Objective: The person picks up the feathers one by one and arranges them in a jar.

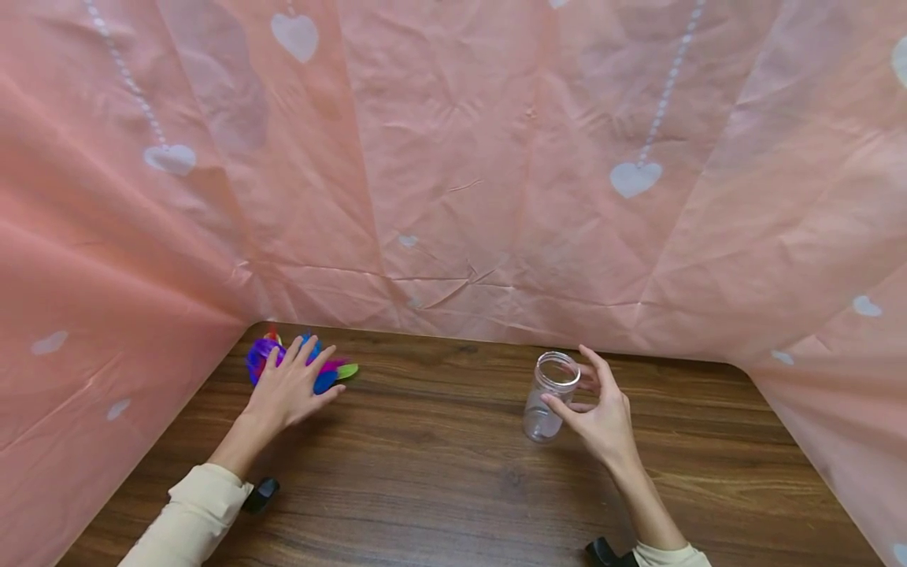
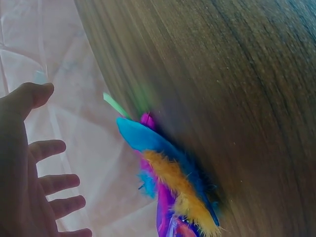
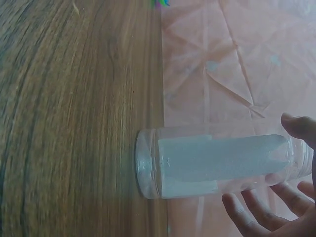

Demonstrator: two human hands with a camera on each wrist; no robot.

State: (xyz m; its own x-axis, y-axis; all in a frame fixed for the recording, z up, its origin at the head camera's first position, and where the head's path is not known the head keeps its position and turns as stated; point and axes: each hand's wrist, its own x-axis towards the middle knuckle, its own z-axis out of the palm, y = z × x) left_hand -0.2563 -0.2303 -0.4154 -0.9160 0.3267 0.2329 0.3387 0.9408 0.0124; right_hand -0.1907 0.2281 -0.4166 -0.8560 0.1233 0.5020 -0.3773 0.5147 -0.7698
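A bunch of bright feathers [image 1: 326, 380], purple, blue, pink and green, lies at the table's far left corner. Over it my left hand [image 1: 286, 386] spreads its fingers, hiding part of the bunch; yellow feathers [image 2: 185, 192] also show in the left wrist view, with the fingers apart from them. A clear jar [image 1: 544, 413] without a lid stands upright toward the right. Around its upper part is my right hand [image 1: 602, 413], thumb in front and spread fingers at the far side. In the right wrist view the jar [image 3: 222, 158] has fingertips right at its wall.
The brown wooden table [image 1: 425, 465] ends at the back against a pink curtain [image 1: 460, 173] with white hearts, which also hangs at both sides. A black wrist device [image 1: 262, 494] sits by the left sleeve and another [image 1: 602, 551] by the right one.
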